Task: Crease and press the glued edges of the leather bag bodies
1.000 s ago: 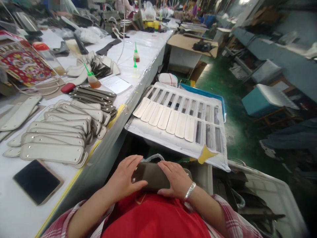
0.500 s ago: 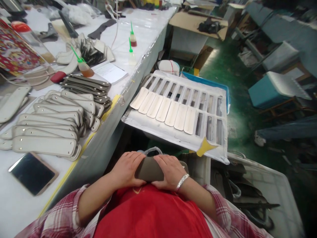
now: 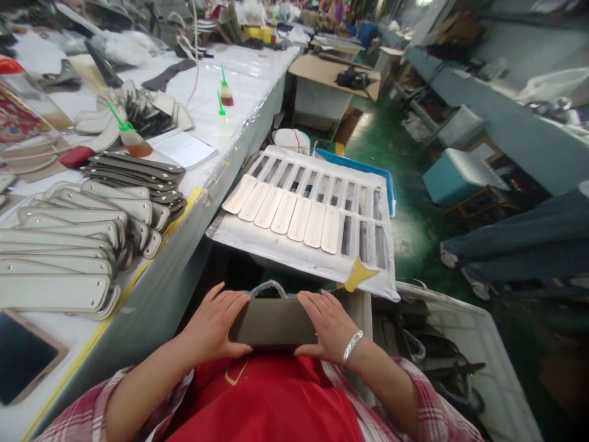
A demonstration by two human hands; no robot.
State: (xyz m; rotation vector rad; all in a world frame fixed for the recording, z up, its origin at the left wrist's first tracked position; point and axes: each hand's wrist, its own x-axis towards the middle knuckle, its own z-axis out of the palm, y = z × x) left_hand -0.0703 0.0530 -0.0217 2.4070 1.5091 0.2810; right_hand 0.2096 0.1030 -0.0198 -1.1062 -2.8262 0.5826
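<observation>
A grey-brown panel (image 3: 275, 322) lies level in front of the red apron, held at both ends. My left hand (image 3: 218, 322) grips its left end, fingers on top and thumb at the near edge. Its right end is in my right hand (image 3: 329, 325), which wears a silver bracelet. A clear curved handle (image 3: 269, 286) rises just behind the panel. Beyond it, a white slotted rack (image 3: 368, 215) bears a row of several pale strips (image 3: 280, 212). Stacked light-grey strips (image 3: 55, 288) with small studs lie on the left table.
On the left table (image 3: 257, 67) are glue bottles (image 3: 135, 142), darker strips (image 3: 133, 175), a notebook (image 3: 179, 147) and a phone (image 3: 27, 356). A yellow piece (image 3: 359, 274) sits on the rack's near edge. At the lower right is a bin (image 3: 501, 356) with dark parts. A person's legs (image 3: 515, 239) show at right.
My hands have moved apart along the panel, so more of its middle shows. The view has turned right and tilted up, and the surroundings have shifted left.
</observation>
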